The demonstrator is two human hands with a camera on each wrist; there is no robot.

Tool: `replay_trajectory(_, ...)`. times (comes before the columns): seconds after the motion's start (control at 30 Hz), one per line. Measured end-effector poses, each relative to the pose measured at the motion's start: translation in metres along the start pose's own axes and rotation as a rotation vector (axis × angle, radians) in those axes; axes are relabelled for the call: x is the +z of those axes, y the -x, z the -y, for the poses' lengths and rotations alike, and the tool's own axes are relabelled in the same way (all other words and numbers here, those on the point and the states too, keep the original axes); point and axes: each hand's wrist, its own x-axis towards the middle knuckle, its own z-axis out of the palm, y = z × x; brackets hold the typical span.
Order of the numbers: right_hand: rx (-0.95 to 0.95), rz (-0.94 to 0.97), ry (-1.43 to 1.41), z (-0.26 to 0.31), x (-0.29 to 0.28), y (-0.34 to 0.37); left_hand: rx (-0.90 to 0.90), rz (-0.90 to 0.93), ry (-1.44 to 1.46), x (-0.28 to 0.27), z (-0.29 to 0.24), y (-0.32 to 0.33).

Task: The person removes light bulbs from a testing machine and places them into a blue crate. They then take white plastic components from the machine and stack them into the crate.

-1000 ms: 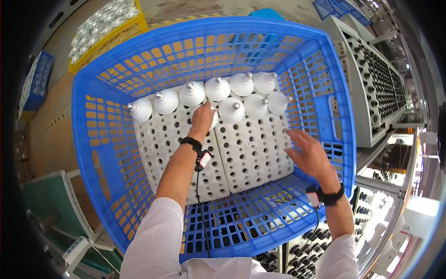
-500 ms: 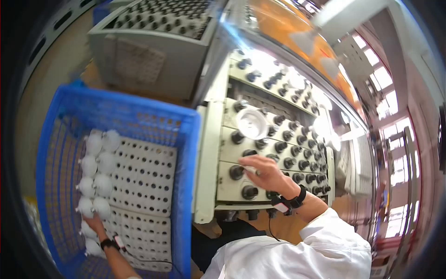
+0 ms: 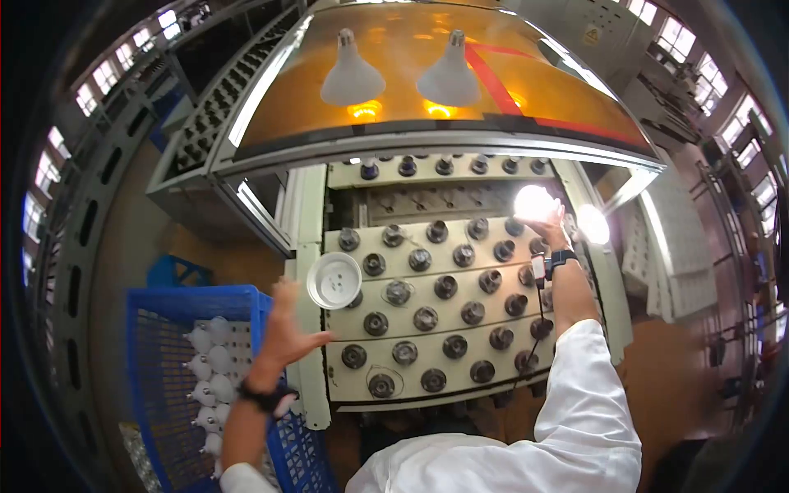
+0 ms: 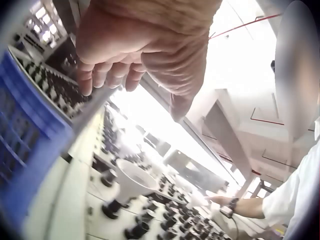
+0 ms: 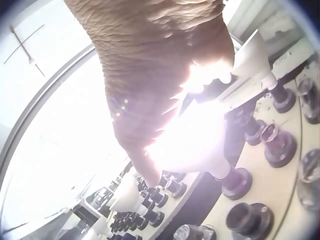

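Reflector bulb (image 3: 532, 202), glowing fiercely white, is at the right side of the socket bench (image 3: 411, 335), up toward the far end, its neck down at a black socket (image 5: 237, 183). The person's right hand (image 3: 552, 227) has it grasped, thumb on one side and fingers round the other, though the glare swallows the fingertips. Just beside them, at the bench's right edge, a second lit bulb (image 3: 592, 224) shines.

Across at the left edge, an open white lamp housing (image 3: 334, 280) stands wide end up in a socket, some small dark marks inside it. Near it, the left hand (image 3: 286, 327) hangs with nothing in its grip, thumb stuck out, fingers extended and blurred from where I stand. Rows of black sockets fill the bench between the two hands.

Past the far edge, two unlit reflector bulbs (image 3: 352, 76) (image 3: 449, 76) show against the amber panel (image 3: 403, 49), screw caps up. Off the near left corner sits a blue plastic crate (image 3: 193, 297), white bulbs (image 3: 220, 359) standing in it on a perforated white tray (image 3: 240, 338).
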Motion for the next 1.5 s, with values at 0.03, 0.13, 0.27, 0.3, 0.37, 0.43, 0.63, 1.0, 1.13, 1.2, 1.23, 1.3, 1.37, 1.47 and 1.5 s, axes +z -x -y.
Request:
replay_trajectory(0.03, -0.014, 0.032, 0.048, 0.002, 0.005, -0.009, 0.028, 0.015, -0.111, 0.031, -0.005, -0.021)
replay_trajectory(0.13, 0.066, 0.160, 0.030, 0.026, -0.017, -0.026, -0.087, 0.105, -0.333, 0.075, -0.022, -0.069)
replay_trajectory(0.27, -0.087, -0.069, -0.066, 0.033, -0.010, -0.002, -0.390, 0.267, -0.315, 0.065, -0.033, -0.088)
replay_trajectory(0.3, -0.142, 0.029, 0.048, 0.050, -0.042, 0.010, -0.455, 0.259, -0.257, 0.062, -0.027, -0.089)
replay_trajectory(0.37, -0.354, 0.155, 0.071, 0.018, -0.035, -0.007, -0.469, 0.252, -0.190, 0.060, -0.019, -0.089)
replay_trajectory(0.43, -0.473, 0.257, 0.065, 0.012, -0.042, -0.005, -0.431, 0.217, -0.122, 0.062, -0.014, -0.092)
replay_trajectory(0.63, -0.465, -0.074, 0.049, 0.066, -0.066, 0.049, 0.057, 0.012, -0.425, 0.045, -0.101, -0.084)
replay_trajectory(1.0, -0.051, 0.922, -2.096, 0.133, -0.046, 0.123, -0.229, -0.053, 1.814, -0.035, 0.046, 0.071)
replay_trajectory(1.13, -0.364, 1.233, -1.894, 0.276, -0.071, 0.170, -0.465, -0.462, 1.733, -0.067, 0.112, 0.229)
replay_trajectory(1.2, -0.451, 1.384, -1.776, 0.348, -0.075, 0.196, -0.551, -0.654, 1.713, -0.061, 0.142, 0.304)
replay_trajectory(1.23, -0.520, 1.452, -1.695, 0.382, -0.077, 0.207, -0.548, -0.702, 1.729, -0.057, 0.156, 0.338)
replay_trajectory(1.3, -0.632, 1.549, -1.448, 0.452, -0.067, 0.228, -0.763, -0.738, 1.755, -0.041, 0.175, 0.403)
replay_trajectory(1.37, -0.782, 1.656, -1.063, 0.523, -0.048, 0.260, -0.911, -0.820, 1.778, -0.009, 0.199, 0.452)
replay_trajectory(1.47, -0.789, 1.777, -0.667, 0.619, -0.011, 0.338, -1.153, -0.861, 1.784, 0.028, 0.222, 0.502)
replay_trajectory(1.5, -0.781, 1.804, -0.580, 0.643, 0.009, 0.366, -1.184, -0.855, 1.810, 0.042, 0.229, 0.514)
